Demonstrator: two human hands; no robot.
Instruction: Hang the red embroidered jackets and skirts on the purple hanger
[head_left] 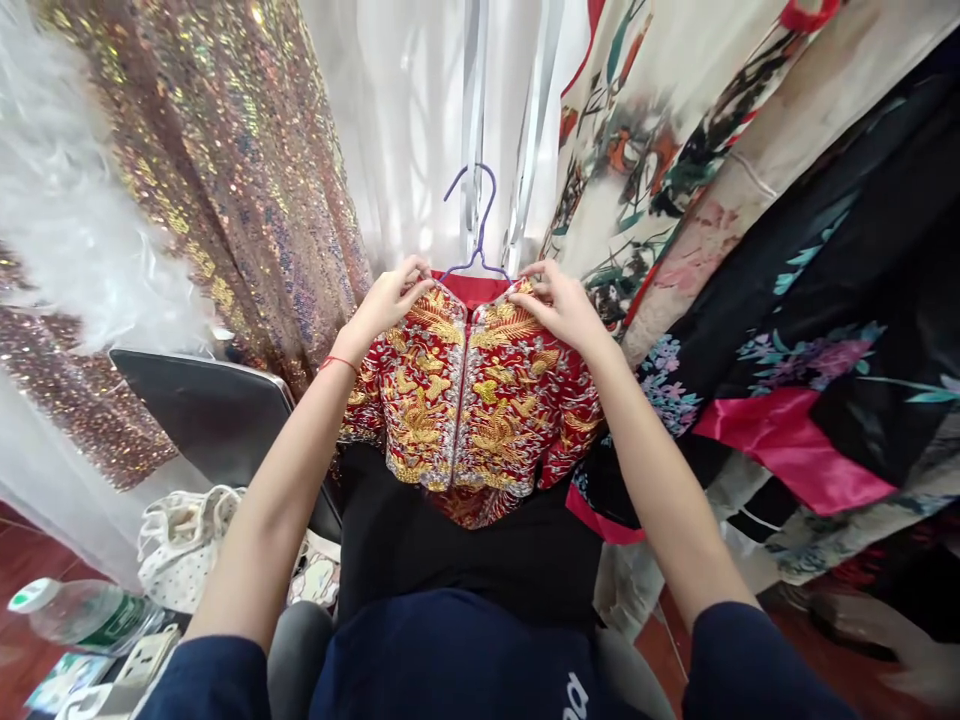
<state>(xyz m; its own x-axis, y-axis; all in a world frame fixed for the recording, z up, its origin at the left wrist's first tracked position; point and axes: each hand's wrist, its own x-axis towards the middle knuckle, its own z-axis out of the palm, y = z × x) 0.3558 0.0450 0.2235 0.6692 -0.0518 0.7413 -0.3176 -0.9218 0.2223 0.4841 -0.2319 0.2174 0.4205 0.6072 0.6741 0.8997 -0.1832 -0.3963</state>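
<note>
A short red jacket [495,390] with gold and silver embroidery lies over my lap, its front closed along the middle and its collar facing away from me. A purple wire hanger [480,245] sits inside the neck, its hook standing above the collar. At the left shoulder, my left hand [394,298] pinches the cloth near the collar between thumb and fingers. My right hand [556,300] grips the opposite shoulder beside the collar in the same way. Both sleeves hang down at the sides, partly hidden by my forearms.
Left of me stand a dark chair back [202,410], a dotted white cloth bag [176,540] and a plastic bottle [82,612]. Sequined fabric [217,180] hangs behind them. Floral garments [637,140] and a black flowered garment [825,270] hang at the right.
</note>
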